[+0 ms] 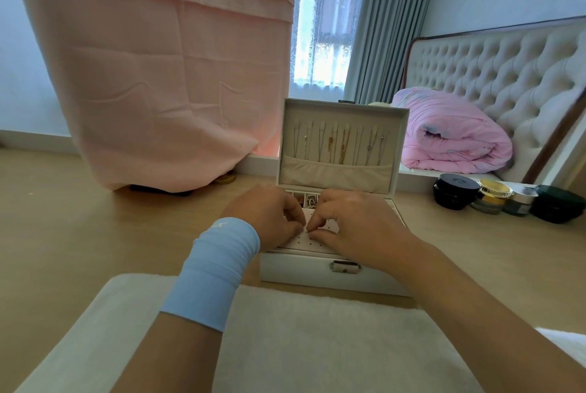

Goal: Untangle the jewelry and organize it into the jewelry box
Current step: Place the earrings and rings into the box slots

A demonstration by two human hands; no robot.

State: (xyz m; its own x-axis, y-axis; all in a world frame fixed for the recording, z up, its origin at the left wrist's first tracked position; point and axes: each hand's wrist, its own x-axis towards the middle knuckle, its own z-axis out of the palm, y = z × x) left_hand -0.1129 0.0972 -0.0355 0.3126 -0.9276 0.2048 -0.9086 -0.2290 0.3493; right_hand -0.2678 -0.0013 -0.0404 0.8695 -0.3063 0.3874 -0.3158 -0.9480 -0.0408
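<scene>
over jewelry box (333, 275) front panel | left hand (269, 218), right hand (355, 224) curled, both pinched one tiny piece (307, 229) | risk: a loosened pinch could have dropped it inside the box

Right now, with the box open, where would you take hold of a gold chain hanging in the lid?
Probably pinch the gold chain near its top, just under the tab it hangs from, coming from the front. The lid stands upright facing the person, and the chain's lower end drops into the beige pocket, so only the upper stretch is free.
</scene>
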